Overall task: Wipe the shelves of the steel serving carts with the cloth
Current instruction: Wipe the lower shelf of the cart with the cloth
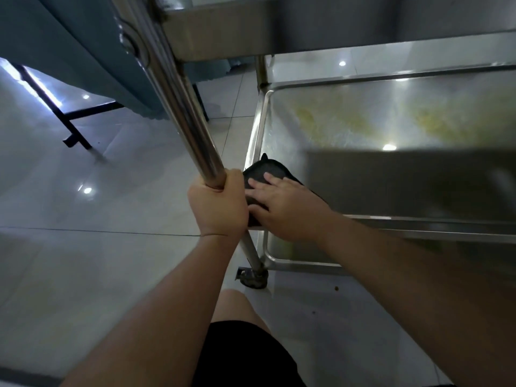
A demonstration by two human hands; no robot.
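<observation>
Your left hand (216,203) has its grip wrapped tight around the cart's upright post (178,101), while your right hand (287,208) lies spread flat on the dark cloth (262,173) at the near-left corner of the shelf (363,127). Yellowish smears (435,122) sit toward the shelf's far edge. Lean out for them and the cart may roll on its caster (255,277), or the cloth may merely spread the residue.

The left hand (216,205) wraps around the cart's post (178,107), which runs from the top shelf (251,20) down to a wheel (252,277) on the floor (83,247). Just right of it, the right hand (287,210) lies flat on the cloth (261,174) — the cloth sits in the near left corner of the lower shelf (363,124). A table leg (64,113) stands far left, behind the post
</observation>
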